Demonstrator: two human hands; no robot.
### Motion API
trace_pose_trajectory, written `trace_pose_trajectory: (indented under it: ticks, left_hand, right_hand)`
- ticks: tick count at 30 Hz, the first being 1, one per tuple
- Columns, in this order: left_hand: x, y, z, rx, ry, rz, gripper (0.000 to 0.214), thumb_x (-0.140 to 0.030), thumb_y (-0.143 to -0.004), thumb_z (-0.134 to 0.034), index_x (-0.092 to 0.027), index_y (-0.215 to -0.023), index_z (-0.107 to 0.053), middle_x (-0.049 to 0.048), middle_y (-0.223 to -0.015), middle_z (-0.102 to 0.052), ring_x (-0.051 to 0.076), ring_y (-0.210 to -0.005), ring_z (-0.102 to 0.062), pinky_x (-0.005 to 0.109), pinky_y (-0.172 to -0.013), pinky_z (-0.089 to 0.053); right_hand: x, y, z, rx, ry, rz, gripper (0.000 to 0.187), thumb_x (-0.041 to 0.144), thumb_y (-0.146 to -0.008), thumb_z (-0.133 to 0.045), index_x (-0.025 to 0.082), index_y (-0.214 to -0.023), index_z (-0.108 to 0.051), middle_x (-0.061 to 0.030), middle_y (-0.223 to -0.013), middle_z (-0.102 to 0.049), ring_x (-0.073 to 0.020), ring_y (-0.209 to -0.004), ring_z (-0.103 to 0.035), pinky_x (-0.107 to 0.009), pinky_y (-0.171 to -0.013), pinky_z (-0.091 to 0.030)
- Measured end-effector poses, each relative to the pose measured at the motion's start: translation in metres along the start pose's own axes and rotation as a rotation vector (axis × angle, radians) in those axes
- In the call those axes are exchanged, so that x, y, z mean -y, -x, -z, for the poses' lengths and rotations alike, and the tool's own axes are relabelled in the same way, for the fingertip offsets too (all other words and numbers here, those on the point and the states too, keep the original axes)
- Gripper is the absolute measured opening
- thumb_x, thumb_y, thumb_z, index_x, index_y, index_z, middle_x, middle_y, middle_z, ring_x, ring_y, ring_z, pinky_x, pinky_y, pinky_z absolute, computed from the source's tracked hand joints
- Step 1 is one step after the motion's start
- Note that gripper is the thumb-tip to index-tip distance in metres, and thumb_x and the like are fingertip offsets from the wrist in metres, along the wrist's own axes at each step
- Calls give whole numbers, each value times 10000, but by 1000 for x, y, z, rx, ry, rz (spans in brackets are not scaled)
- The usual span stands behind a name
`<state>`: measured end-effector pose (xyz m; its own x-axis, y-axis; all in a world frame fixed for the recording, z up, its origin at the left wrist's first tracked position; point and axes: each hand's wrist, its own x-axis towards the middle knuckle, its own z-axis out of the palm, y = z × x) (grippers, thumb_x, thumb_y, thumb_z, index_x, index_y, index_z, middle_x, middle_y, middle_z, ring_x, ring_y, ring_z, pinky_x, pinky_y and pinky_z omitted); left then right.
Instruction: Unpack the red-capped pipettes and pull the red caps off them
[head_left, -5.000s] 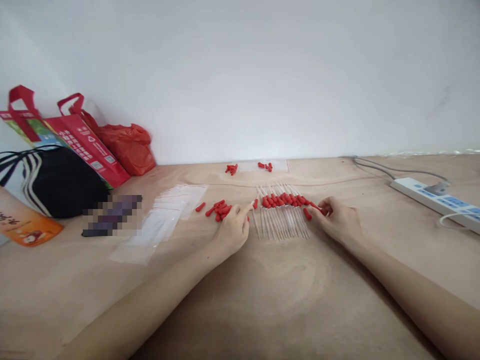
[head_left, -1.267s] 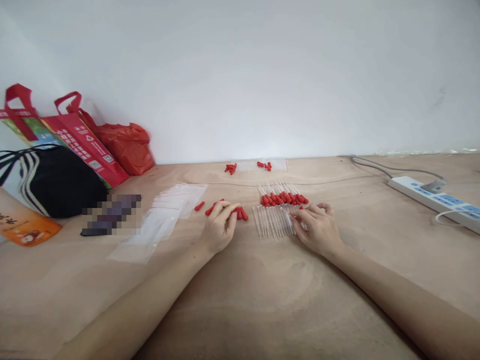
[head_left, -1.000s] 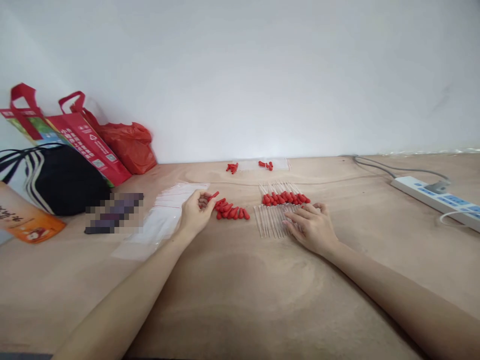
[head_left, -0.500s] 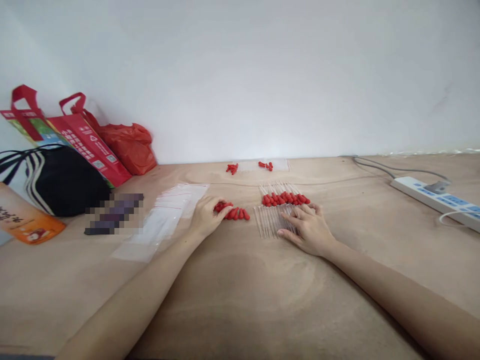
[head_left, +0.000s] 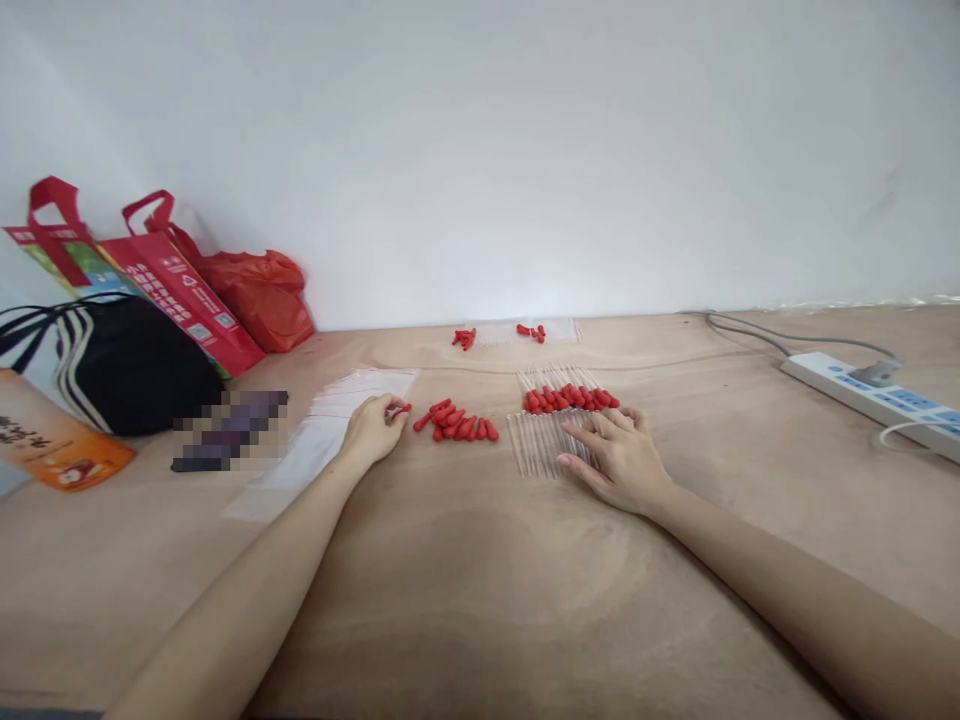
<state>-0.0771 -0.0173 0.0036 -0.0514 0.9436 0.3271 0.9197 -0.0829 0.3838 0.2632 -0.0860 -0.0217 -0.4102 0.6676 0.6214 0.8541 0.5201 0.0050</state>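
My left hand (head_left: 373, 430) is closed in a pinch on a small red rubber bulb (head_left: 403, 410), beside a row of clear plastic bags. To its right lies a loose pile of red rubber dropper bulbs (head_left: 454, 424). My right hand (head_left: 622, 460) rests with fingers spread over a row of thin clear droppers (head_left: 534, 446), touching them. Above that row, a line of red bulbs (head_left: 559, 398) sits at the near ends of more clear tubes (head_left: 551, 376). The bulb in my left hand is partly hidden by the fingers.
Flat clear zip bags (head_left: 300, 460) lie on the wooden table (head_left: 465, 580). A clear bag (head_left: 495, 330) with red bulbs lies near the wall. Carrier bags (head_left: 180, 285) and a black bag (head_left: 150, 365) stand left; a white power strip (head_left: 870, 395) lies right.
My left hand has moved left from the pile of red bulbs, carrying one bulb and uncovering the others. My right hand has stayed on the droppers.
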Motion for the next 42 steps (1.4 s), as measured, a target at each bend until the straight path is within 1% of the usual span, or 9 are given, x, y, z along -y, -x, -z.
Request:
trace_pose_trajectory:
  ticks: [6,12,17,21,24,28,31,38,42]
  left_hand:
    - [-12,3,-3,31,118,3,200,-327,-726,-497,-178,-811,-600,40,-790,-674,159,-692,-615,247,-648,-472]
    - [-14,3,1,44,36,15,314,-390,-786,-379,-206,-749,-630,27,-749,-679,201,-719,-607,265,-627,-422]
    - [-17,-1,3,14,7,16,302,-377,-786,-388,-193,-772,-627,45,-752,-661,201,-693,-582,279,-629,-404]
    - [-52,-5,-4,-77,6,-212,192,-318,-741,-477,-184,-732,-615,48,-787,-641,196,-755,-559,291,-695,-406]
    - [-94,-7,-18,6,16,-377,190,-351,-725,-520,-184,-670,-596,39,-755,-621,186,-732,-551,294,-685,-410]
    - [-141,-10,-39,182,-54,-382,364,-556,-651,-564,-194,-626,-569,23,-729,-613,192,-714,-549,286,-630,-397]
    - [-156,-13,-49,253,-90,-331,395,-588,-652,-545,-194,-632,-566,20,-711,-613,185,-700,-554,277,-623,-385]
    - [-154,-13,-44,240,-145,-256,266,-383,-758,-482,-188,-613,-589,27,-647,-618,179,-635,-557,283,-602,-368]
    - [-138,1,-25,21,-166,-313,234,-288,-782,-453,-162,-630,-579,48,-694,-619,186,-680,-550,304,-657,-371]
  right_hand:
    - [0,0,0,-24,-3,-10,386,473,-825,-423,202,-1014,-622,-49,-757,-590,-177,-770,-488,-373,-791,-268]
    - [0,0,0,-21,-21,-23,377,469,-828,-421,197,-980,-633,-50,-772,-600,-176,-765,-488,-378,-811,-253]
    - [-2,0,0,-50,-26,-45,335,440,-832,-428,207,-939,-646,-41,-757,-599,-163,-753,-488,-369,-826,-236]
    - [-6,-1,1,-103,-36,-94,285,353,-856,-409,213,-868,-658,-24,-707,-595,-145,-723,-488,-349,-813,-229]
    - [-12,-1,4,-132,-18,-141,305,303,-868,-388,212,-761,-659,-14,-645,-584,-134,-680,-479,-333,-779,-233]
    - [-22,0,9,-165,10,-203,342,330,-868,-390,202,-680,-644,-8,-612,-579,-126,-648,-475,-323,-755,-238]
    - [-26,1,11,-171,15,-237,352,349,-863,-399,200,-644,-631,-5,-597,-577,-130,-655,-479,-324,-754,-239]
    - [-28,2,8,-191,-2,-231,311,334,-854,-422,205,-678,-643,0,-593,-575,-130,-649,-476,-331,-761,-243]
    - [-28,2,7,-211,-31,-219,271,329,-845,-439,214,-731,-657,-1,-604,-576,-132,-646,-479,-337,-766,-255]
